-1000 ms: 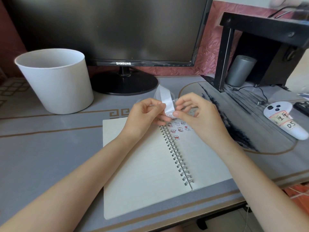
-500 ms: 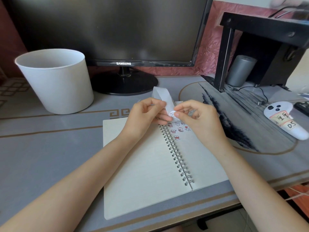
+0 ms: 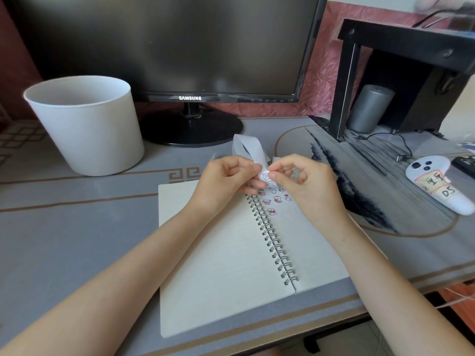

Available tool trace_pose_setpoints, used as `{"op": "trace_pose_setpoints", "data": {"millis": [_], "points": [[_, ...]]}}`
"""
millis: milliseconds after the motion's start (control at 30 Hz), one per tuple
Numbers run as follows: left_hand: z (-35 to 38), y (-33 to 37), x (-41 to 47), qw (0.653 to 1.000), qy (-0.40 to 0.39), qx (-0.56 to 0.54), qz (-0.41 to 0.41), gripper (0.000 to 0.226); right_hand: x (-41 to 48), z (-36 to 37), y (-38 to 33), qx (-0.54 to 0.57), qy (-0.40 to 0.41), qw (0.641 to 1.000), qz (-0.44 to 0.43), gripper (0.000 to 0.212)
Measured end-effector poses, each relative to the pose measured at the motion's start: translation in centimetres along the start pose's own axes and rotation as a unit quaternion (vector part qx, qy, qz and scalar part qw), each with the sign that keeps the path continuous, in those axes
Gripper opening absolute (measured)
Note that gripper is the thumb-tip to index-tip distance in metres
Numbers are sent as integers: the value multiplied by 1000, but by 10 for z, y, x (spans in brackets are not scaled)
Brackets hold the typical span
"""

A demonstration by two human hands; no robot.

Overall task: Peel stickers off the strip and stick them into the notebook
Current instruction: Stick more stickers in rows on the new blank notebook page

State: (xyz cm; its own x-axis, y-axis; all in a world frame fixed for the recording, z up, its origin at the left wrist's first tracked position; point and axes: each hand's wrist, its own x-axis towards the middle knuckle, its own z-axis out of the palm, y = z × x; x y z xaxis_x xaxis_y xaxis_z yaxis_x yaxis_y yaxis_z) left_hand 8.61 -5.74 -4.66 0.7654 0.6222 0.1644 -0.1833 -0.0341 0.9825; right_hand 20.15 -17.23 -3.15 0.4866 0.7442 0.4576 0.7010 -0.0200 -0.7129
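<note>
Bare bench (image 3: 77,227) runs from the front left corner along the left edge up to the white bucket (image 3: 87,129), which blocks the back left corner. Just beside it, the monitor base (image 3: 190,128) fills the middle of the back edge. The open notebook (image 3: 218,253) covers the front middle. Above its far end the left hand (image 3: 223,181), pinching the strip (image 3: 248,150), meets the right hand (image 3: 305,183), pinching a sticker (image 3: 266,175). Toward the back right corner stand a black stand (image 3: 344,91), a grey cylinder (image 3: 370,109) and a cable (image 3: 401,147). A white controller (image 3: 437,186) lies near the right edge.
</note>
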Motion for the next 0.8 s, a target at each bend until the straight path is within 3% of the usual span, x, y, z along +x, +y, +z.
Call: {"op": "trace_pose_setpoints", "data": {"millis": [267, 800], "points": [[0, 1, -1, 1000, 9, -9, -10, 11, 1, 3, 6, -76, 23, 996, -49, 8], [-1, 1, 0, 1000, 24, -5, -10, 13, -4, -1, -1, -78, 1, 992, -102, 3]]}}
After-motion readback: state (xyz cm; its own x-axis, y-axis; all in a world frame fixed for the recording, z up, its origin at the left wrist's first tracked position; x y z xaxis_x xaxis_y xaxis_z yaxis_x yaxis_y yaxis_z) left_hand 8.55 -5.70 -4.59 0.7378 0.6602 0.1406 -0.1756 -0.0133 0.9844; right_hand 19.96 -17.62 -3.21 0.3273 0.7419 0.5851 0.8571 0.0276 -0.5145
